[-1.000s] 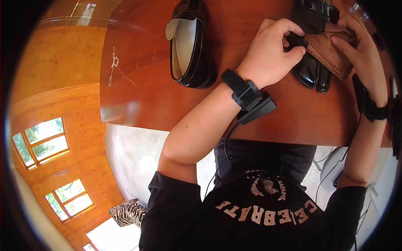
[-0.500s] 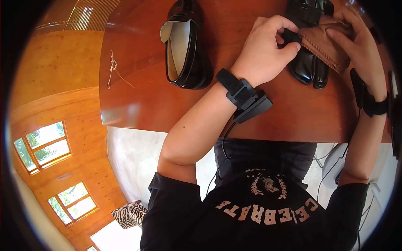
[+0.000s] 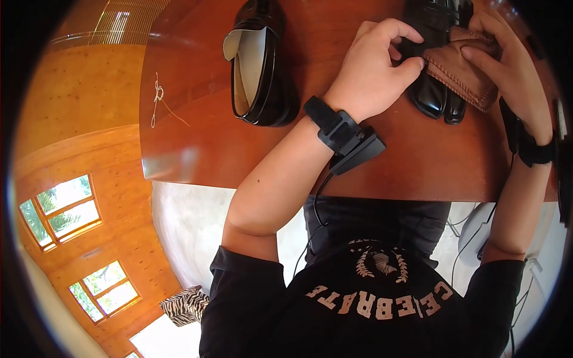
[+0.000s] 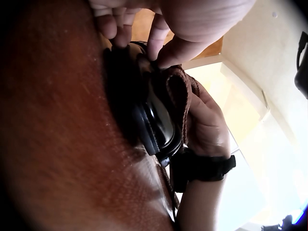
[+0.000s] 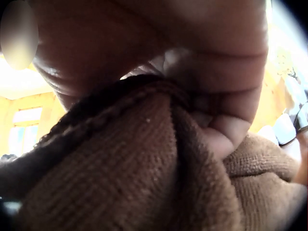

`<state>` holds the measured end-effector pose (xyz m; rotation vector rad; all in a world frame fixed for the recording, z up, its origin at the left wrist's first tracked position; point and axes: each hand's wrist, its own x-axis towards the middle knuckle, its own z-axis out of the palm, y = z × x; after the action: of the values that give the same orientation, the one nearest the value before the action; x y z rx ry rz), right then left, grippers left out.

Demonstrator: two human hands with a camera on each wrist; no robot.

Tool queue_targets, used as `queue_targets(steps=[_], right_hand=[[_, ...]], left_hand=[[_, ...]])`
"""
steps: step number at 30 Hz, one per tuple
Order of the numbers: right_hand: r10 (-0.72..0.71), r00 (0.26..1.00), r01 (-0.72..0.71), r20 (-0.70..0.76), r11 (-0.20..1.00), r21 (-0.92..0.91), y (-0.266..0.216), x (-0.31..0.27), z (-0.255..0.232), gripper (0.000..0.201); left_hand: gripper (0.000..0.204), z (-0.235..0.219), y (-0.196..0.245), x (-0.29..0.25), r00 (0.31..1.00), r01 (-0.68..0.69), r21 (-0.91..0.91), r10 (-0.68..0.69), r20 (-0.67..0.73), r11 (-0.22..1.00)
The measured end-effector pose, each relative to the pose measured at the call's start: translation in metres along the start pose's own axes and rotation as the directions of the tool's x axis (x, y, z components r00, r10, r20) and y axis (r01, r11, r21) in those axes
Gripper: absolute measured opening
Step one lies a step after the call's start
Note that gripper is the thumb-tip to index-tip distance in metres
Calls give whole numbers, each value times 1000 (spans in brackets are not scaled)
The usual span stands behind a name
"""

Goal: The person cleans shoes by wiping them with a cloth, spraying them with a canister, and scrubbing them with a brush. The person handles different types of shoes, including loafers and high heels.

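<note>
A brown ribbed cloth (image 3: 456, 70) with stitched edges lies folded over a glossy black shoe (image 3: 428, 100) at the table's right side. My right hand (image 3: 516, 83) pinches the cloth between thumb and fingers, bunching it into folds (image 5: 144, 159). The shoe's toe end faces my body and shows a split. My left hand (image 3: 379, 71) grips the shoe's left side with curled fingers, its thumb tip close by the cloth's corner. From the left wrist view, fingertips (image 4: 124, 36) meet the shoe (image 4: 156, 115) beside the cloth (image 4: 180, 91). The cloth hides the middle of the shoe.
A black loafer (image 3: 280, 77) with a pale insole stands left of my left forearm. A thin knotted string (image 3: 158, 98) lies near the table's left end. The brown tabletop (image 3: 382, 161) has its near edge before my body. Cables hang from both wrist cameras.
My right hand has shifted the cloth slightly away over the shoe and then back toward my body, keeping hold of it. My left hand stays at the shoe. The head view has shifted slightly.
</note>
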<state>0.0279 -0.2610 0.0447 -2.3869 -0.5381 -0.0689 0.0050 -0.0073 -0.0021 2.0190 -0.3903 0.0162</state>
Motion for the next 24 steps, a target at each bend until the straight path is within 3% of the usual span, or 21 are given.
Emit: queue_targets(steps=[1, 3, 6, 7, 9, 10, 12, 14, 17, 19, 21, 24], right_hand=[[16, 998, -21, -63, 997, -76, -37, -2, 2, 23], [6, 984, -36, -180, 985, -167, -60, -2, 6, 24], [-41, 958, 3, -283, 991, -135, -57, -1, 15, 23], [-43, 959, 24, -282, 997, -67, -52, 0, 15, 23], [-87, 961, 56, -264, 991, -122, -50, 0, 13, 23], [-126, 962, 66, -242, 968, -241, -52, -1, 10, 22], [-98, 983, 63, -157, 975, -215, -31, 0, 7, 23], [7, 1000, -6, -11, 997, 73, 29, 3, 2, 32], [18, 1000, -19, 17, 998, 58, 17, 2, 3, 32], [24, 998, -29, -53, 996, -80, -41, -3, 3, 22], [39, 995, -49, -91, 992, -118, -67, -3, 4, 20], [153, 986, -149, -70, 987, 59, -63, -1, 3, 20]], left_hand=[[31, 0, 0, 0, 1000, 2, 0, -2, 1, 1000], [32, 0, 0, 0, 1000, 3, 4, -3, 2, 1000], [32, 0, -1, 0, 1000, -9, 5, 9, -4, 1000], [32, 1, -2, 0, 1000, -21, 2, 21, -8, 1000], [33, 1, -3, -1, 999, -37, 10, 37, -14, 999], [33, 1, -2, -1, 999, -41, 20, 42, -15, 999], [33, 0, 0, -1, 999, -30, 21, 30, -10, 999], [33, 0, 2, -1, 1000, -1, 3, 1, 2, 1000], [32, 1, -2, -1, 1000, -23, -4, 23, -13, 1000], [32, 0, -1, 0, 1000, -23, 11, 23, -9, 1000], [32, 0, -1, 0, 1000, -16, 11, 17, -7, 1000], [32, 1, -1, 1, 1000, -2, -3, 2, -6, 1000]])
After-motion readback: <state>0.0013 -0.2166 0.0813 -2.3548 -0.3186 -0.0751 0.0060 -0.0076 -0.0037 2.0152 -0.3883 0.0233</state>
